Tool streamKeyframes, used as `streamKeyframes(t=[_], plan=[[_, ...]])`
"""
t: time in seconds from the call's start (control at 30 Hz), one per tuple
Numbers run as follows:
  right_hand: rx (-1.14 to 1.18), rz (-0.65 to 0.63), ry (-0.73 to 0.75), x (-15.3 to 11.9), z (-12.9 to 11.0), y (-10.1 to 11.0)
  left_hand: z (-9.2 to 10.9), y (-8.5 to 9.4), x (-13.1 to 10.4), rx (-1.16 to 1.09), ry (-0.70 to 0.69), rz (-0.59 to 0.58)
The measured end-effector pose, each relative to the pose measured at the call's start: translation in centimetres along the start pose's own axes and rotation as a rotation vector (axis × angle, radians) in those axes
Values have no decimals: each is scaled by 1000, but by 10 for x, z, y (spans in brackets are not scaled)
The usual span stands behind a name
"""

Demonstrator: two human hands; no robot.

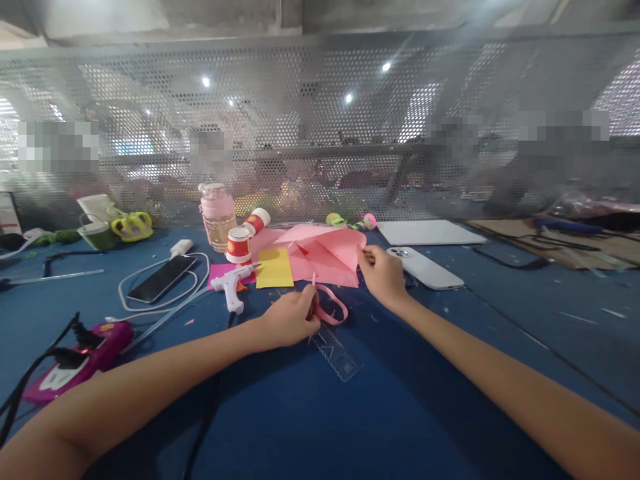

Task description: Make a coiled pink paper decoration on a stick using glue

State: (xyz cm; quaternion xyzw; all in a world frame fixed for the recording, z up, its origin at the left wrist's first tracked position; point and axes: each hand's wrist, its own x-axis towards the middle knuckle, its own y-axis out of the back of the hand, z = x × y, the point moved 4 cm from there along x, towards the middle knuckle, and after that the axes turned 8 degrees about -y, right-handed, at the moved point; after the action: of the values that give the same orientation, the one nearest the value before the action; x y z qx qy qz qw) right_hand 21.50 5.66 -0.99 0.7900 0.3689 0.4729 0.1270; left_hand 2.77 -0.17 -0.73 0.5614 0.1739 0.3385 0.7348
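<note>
My left hand is closed around the end of a thin pink paper strip, which curves out in a loop to the right. Just beyond it lie pink paper sheets, with one corner lifted. My right hand pinches the right edge of that pink paper. Under the strip, a clear plastic ruler with cut-out shapes rests on the blue table. To the left of the sheets are a yellow sheet and a white glue gun.
Behind the glue gun stand red-and-white paper cups and a pink bottle. On the left are a black phone with a white cable and a magenta power strip. A white phone and a white laptop lie right.
</note>
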Motion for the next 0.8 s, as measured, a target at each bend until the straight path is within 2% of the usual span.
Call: streamKeyframes(t=[0.2,0.47,0.63,0.8], plan=[[47,23,-51,-1,3,1,4,-3,-1,84,-12,4],[93,17,-30,-2,7,-1,4,-6,-3,134,-60,5],[122,-6,6,-3,9,-5,5,-6,-3,137,-33,-24],[137,-25,34,-5,10,-7,16,4,-7,201,81,-22]])
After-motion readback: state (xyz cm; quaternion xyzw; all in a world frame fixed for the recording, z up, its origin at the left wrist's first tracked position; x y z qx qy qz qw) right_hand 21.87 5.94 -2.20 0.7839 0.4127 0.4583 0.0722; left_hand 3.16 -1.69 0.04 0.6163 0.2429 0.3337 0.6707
